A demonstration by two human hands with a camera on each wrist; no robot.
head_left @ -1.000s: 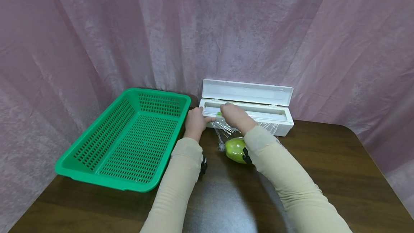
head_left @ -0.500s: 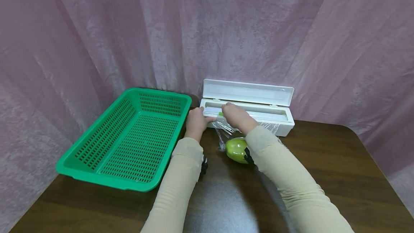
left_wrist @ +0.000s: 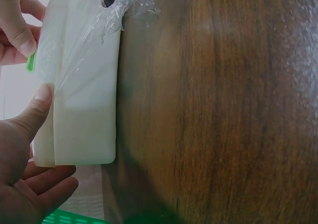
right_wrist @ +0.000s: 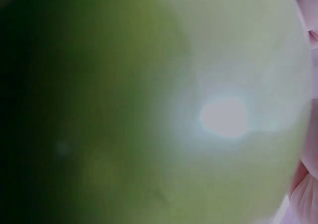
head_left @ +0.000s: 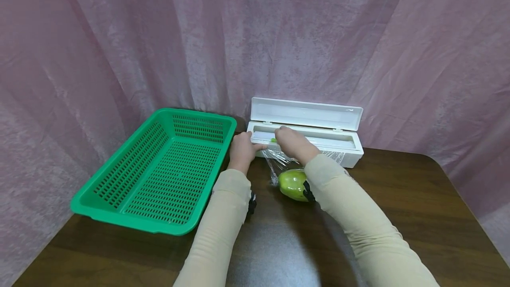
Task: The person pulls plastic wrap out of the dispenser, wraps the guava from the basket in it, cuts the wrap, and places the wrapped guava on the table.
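A white cling film dispenser [head_left: 350,158] stands at the back of the table, its lid [head_left: 304,113] raised. My left hand [head_left: 241,150] grips its left end, thumb on the front edge and fingers around the end. With my right hand [head_left: 295,144] I pinch a small green slide cutter [left_wrist: 31,62] on the dispenser's cutting rail, left of its middle. Clear cling film [head_left: 274,163] runs from the front of the box down to a green, oval fruit [head_left: 290,184]. The fruit's right side is hidden by my right wrist; it fills most of the right wrist view.
A green perforated plastic basket [head_left: 179,229] stands on the left of the brown wooden table [head_left: 418,198], close to my left forearm. Behind the table hangs a pink curtain [head_left: 223,34]. A black strap [head_left: 308,191] on my right wrist lies against the fruit.
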